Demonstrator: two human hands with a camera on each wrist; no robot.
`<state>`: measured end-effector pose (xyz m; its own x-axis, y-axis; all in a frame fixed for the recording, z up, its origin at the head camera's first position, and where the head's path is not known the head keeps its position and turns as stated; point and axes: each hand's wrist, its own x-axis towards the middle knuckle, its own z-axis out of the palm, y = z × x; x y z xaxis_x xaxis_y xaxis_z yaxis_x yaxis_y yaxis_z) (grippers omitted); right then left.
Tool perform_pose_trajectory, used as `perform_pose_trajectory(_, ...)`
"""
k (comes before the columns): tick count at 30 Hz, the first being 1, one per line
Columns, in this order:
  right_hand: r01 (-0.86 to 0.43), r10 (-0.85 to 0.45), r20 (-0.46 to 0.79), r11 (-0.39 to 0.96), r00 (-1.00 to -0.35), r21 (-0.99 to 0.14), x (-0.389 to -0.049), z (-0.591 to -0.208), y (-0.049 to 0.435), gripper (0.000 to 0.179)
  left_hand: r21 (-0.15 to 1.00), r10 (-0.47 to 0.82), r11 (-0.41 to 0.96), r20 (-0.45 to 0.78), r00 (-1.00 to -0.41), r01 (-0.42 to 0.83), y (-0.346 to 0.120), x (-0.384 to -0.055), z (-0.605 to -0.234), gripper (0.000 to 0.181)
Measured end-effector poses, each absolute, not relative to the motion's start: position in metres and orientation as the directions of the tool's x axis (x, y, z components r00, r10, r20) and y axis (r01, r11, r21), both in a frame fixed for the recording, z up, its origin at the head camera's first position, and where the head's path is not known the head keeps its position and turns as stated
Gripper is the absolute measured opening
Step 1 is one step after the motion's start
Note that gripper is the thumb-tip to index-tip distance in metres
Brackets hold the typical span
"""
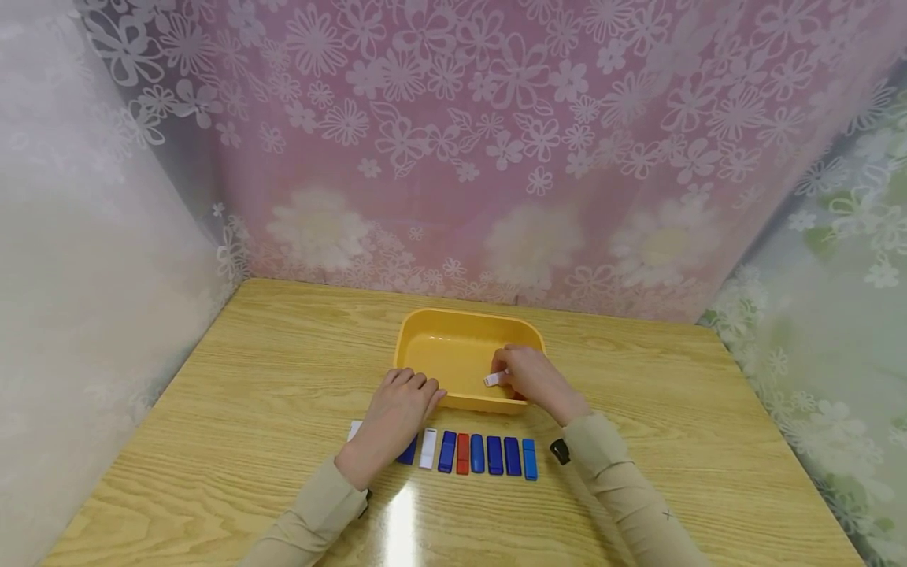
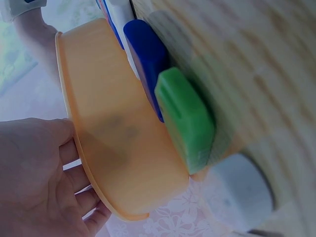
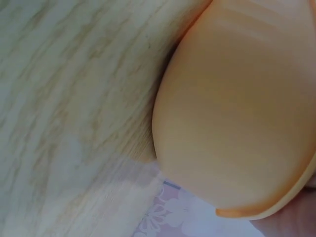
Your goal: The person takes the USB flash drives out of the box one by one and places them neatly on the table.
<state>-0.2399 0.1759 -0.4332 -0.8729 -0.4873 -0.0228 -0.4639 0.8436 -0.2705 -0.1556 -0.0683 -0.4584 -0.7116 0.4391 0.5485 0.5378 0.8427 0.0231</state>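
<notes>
In the head view my right hand (image 1: 534, 378) reaches into a yellow plastic tub (image 1: 453, 316) and pinches a white USB stick (image 1: 494, 379) above its floor, near the right end. My left hand (image 1: 400, 405) grips the tub's near left rim. The left wrist view shows its thumb at the rim and the fingers going over behind the wall. A row of similar sticks lies along the tub's near side: white (image 1: 428, 449), red (image 1: 463, 453), light blue (image 1: 530, 459) and several dark blue. A green stick (image 2: 185, 118) shows only in the left wrist view, hidden under the left hand from above.
The tub stands on a wood-grain table (image 1: 298, 339). Pink flowered cloth (image 1: 460, 157) hangs behind it, with pale cloth at both sides. A small black object (image 1: 560, 451) shows at the right sleeve. In the right wrist view the tub's outer wall (image 3: 237, 113) fills much of the frame.
</notes>
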Motion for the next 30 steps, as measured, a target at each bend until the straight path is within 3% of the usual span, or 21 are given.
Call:
perform_pose_trajectory(6,-0.490,-0.510,0.009,0.821,-0.860,-0.294,-0.240,-0.435,0.177,0.013,0.021,0.434,0.848,0.547,-0.716,0.529,-0.068,-0.156,-0.458,0.025)
perform_pose_trajectory(11,-0.450,-0.479,0.027,0.802,-0.877,-0.393,-0.242,-0.437,0.180,0.011,0.025,0.436,0.847,0.540,-0.720,0.531,-0.068,-0.155,-0.458,0.024)
perform_pose_trajectory(17,-0.460,-0.453,0.138,0.749,-0.881,-0.476,-0.243,-0.439,0.183,0.032,0.027,0.435,0.847,0.540,-0.721,0.531,-0.068,-0.155,-0.458,0.024)
perform_pose_trajectory(22,-0.456,-0.415,0.207,0.697,-0.886,-0.554,-0.242,-0.438,0.186,0.037,0.027,0.434,0.847,0.542,-0.719,0.531,-0.067,-0.155,-0.457,0.024)
perform_pose_trajectory(30,-0.358,-0.320,0.189,0.635,-0.928,-0.684,-0.234,-0.431,0.189,0.038,0.026,0.432,0.847,0.547,-0.717,0.531,-0.067,-0.155,-0.458,0.025)
